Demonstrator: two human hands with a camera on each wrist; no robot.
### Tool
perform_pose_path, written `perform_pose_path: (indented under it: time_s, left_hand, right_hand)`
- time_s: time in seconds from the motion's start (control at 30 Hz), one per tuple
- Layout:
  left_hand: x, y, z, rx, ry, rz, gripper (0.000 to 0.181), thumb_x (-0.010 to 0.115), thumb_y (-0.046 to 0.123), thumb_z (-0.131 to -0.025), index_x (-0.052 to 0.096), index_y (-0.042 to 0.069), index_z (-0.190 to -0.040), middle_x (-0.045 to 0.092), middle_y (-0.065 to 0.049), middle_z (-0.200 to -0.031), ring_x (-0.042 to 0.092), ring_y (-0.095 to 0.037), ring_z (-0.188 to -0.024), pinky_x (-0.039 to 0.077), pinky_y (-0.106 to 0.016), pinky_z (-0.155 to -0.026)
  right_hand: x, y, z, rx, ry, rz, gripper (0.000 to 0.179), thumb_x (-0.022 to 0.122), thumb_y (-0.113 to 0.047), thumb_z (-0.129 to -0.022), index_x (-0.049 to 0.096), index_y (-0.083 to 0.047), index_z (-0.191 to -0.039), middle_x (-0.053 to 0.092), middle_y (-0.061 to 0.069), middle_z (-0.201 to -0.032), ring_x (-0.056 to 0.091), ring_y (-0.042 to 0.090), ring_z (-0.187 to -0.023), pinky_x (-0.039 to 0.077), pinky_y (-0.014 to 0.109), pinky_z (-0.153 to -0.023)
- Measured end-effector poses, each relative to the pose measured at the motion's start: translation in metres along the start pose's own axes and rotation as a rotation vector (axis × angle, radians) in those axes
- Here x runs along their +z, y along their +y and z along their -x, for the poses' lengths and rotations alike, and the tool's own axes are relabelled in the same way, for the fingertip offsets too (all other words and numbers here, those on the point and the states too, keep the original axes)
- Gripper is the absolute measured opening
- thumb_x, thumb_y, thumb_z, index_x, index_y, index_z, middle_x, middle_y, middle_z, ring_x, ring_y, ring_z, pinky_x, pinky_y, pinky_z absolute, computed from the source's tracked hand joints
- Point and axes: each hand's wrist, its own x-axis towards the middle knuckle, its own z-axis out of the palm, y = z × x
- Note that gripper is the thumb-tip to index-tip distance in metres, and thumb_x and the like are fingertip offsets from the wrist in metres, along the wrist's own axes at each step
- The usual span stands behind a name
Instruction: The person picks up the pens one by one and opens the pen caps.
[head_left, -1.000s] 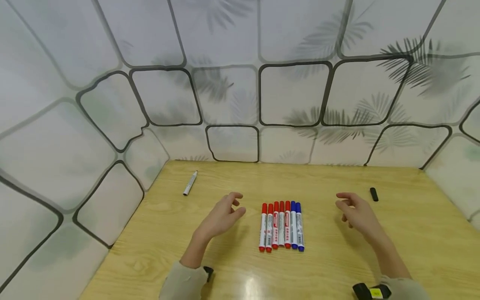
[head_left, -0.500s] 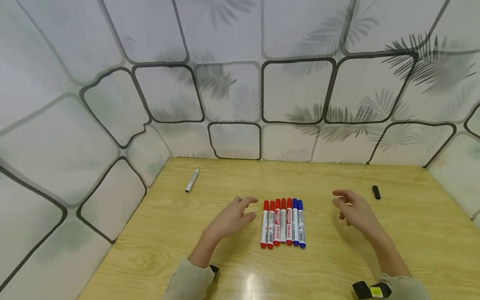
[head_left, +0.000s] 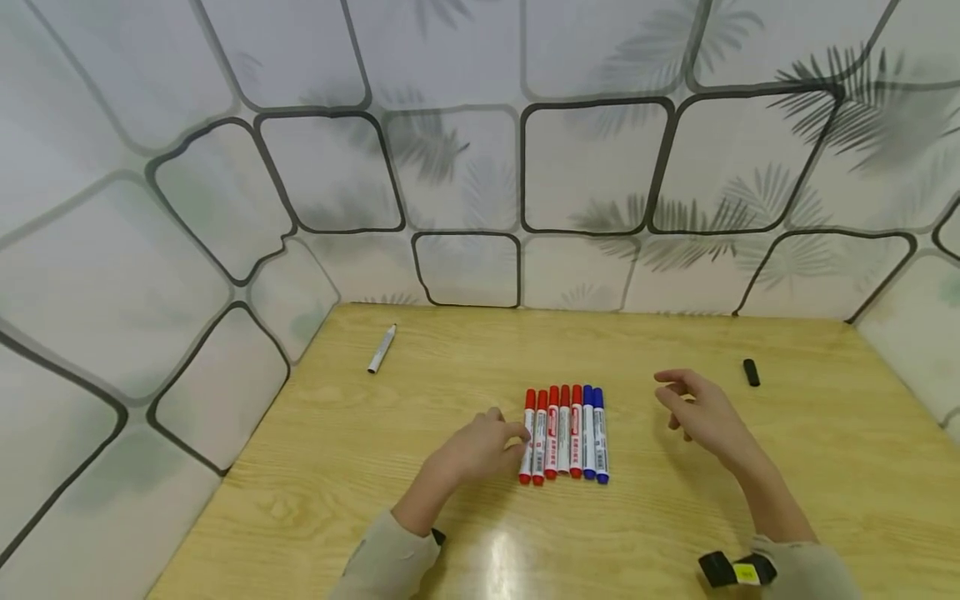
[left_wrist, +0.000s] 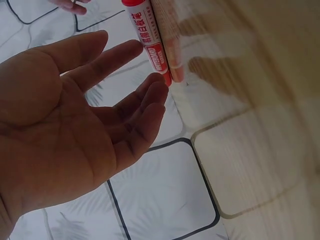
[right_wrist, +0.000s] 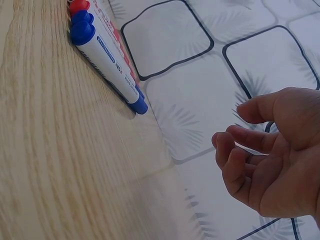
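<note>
A row of whiteboard markers lies side by side on the wooden table, several with red caps on the left and two with blue caps (head_left: 598, 433) on the right. My left hand (head_left: 480, 448) is right at the leftmost red marker (head_left: 528, 421), its fingertips overlapping the barrel in the head view. In the left wrist view, the fingers are loosely bent beside a red marker (left_wrist: 148, 37), none wrapped round it. To the right of the row hovers my right hand (head_left: 697, 412), holding nothing. Its fingers hang loosely curled in the right wrist view, away from a blue marker (right_wrist: 110, 62).
An uncapped-looking white marker (head_left: 382, 348) lies at the back left of the table (head_left: 300, 492). A black cap (head_left: 751, 372) lies beyond my right hand. Patterned walls (head_left: 465, 271) close off the table's back and left side.
My left hand has moved right, from beside the row to the leftmost red marker. The right hand has shifted slightly left. The markers keep their order.
</note>
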Motion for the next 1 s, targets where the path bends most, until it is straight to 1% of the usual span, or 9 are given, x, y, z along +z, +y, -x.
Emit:
perform_pose_path:
  time_s: [0.2,0.33,0.4,0.47,0.57,0.67,0.73,0.87,1.0]
  left_hand:
    - [0.000,0.004,0.000,-0.031,-0.006,-0.044,0.026,0.057,0.024,-0.100,0.067,0.017,-0.123,0.059,-0.011,-0.113,0.054,-0.019,-0.090,0.047,-0.032,-0.069]
    - [0.000,0.006,0.000,-0.032,-0.054,-0.067,0.027,0.058,0.027,-0.101,0.067,0.024,-0.127,0.059,-0.008,-0.111,0.052,-0.017,-0.087,0.046,-0.031,-0.068]
    - [0.000,0.007,0.000,-0.023,-0.076,-0.077,0.025,0.058,0.027,-0.101,0.068,0.024,-0.123,0.059,-0.005,-0.107,0.051,-0.016,-0.087,0.045,-0.029,-0.068]
    - [0.000,0.006,0.000,-0.011,-0.082,-0.094,0.020,0.059,0.025,-0.101,0.070,0.021,-0.117,0.058,-0.002,-0.101,0.050,-0.014,-0.085,0.044,-0.028,-0.067]
    - [0.000,0.004,0.001,0.000,-0.077,-0.119,0.013,0.059,0.024,-0.101,0.069,0.017,-0.105,0.056,0.001,-0.093,0.047,-0.013,-0.082,0.042,-0.027,-0.065]
    - [0.001,0.002,0.000,0.000,-0.068,-0.117,0.011,0.060,0.022,-0.100,0.069,0.015,-0.101,0.055,0.000,-0.090,0.046,-0.012,-0.080,0.042,-0.026,-0.064]
    - [0.001,0.000,0.000,-0.008,-0.062,-0.104,0.011,0.062,0.017,-0.098,0.070,0.012,-0.104,0.057,-0.001,-0.093,0.047,-0.012,-0.081,0.044,-0.026,-0.066]
    - [0.001,-0.003,0.001,-0.062,-0.047,-0.060,0.016,0.063,0.005,-0.095,0.070,0.011,-0.108,0.058,-0.006,-0.100,0.050,-0.013,-0.082,0.048,-0.027,-0.070]
    - [-0.001,-0.005,0.003,-0.085,-0.005,-0.046,0.023,0.064,-0.004,-0.091,0.068,0.010,-0.109,0.057,-0.008,-0.103,0.050,-0.015,-0.082,0.047,-0.027,-0.069]
  right_hand:
    - [0.001,-0.001,-0.002,0.001,-0.007,0.008,0.053,0.044,-0.036,-0.106,0.041,0.001,-0.144,0.054,0.023,-0.116,0.056,0.031,-0.073,0.048,0.035,-0.055]
    - [0.002,-0.001,-0.002,0.000,-0.004,0.013,0.051,0.045,-0.035,-0.106,0.042,0.002,-0.143,0.054,0.023,-0.114,0.057,0.031,-0.073,0.049,0.035,-0.055]
    - [0.002,-0.001,-0.002,-0.001,-0.003,0.011,0.051,0.045,-0.034,-0.106,0.042,0.002,-0.142,0.054,0.023,-0.113,0.057,0.031,-0.073,0.049,0.035,-0.056]
    - [0.002,-0.001,-0.002,-0.001,-0.003,0.008,0.051,0.045,-0.034,-0.106,0.042,0.002,-0.142,0.054,0.023,-0.112,0.057,0.031,-0.074,0.049,0.035,-0.056]
    - [0.002,-0.001,-0.001,0.001,-0.003,0.006,0.051,0.045,-0.034,-0.106,0.043,0.002,-0.142,0.054,0.023,-0.112,0.057,0.032,-0.074,0.049,0.036,-0.056]
    - [0.002,-0.002,0.000,-0.002,0.000,0.014,0.051,0.045,-0.035,-0.106,0.043,0.002,-0.142,0.054,0.023,-0.112,0.057,0.031,-0.075,0.049,0.036,-0.057]
    - [0.003,-0.002,0.000,-0.007,0.001,0.020,0.050,0.045,-0.034,-0.106,0.043,0.002,-0.142,0.055,0.023,-0.113,0.057,0.031,-0.075,0.050,0.036,-0.057]
    - [0.004,-0.005,0.000,-0.022,-0.007,0.015,0.049,0.047,-0.031,-0.106,0.044,0.002,-0.141,0.055,0.023,-0.113,0.058,0.031,-0.075,0.050,0.036,-0.056]
    - [0.006,-0.009,0.002,-0.043,-0.014,0.002,0.047,0.049,-0.031,-0.105,0.045,0.002,-0.139,0.055,0.024,-0.113,0.058,0.032,-0.076,0.051,0.036,-0.056]
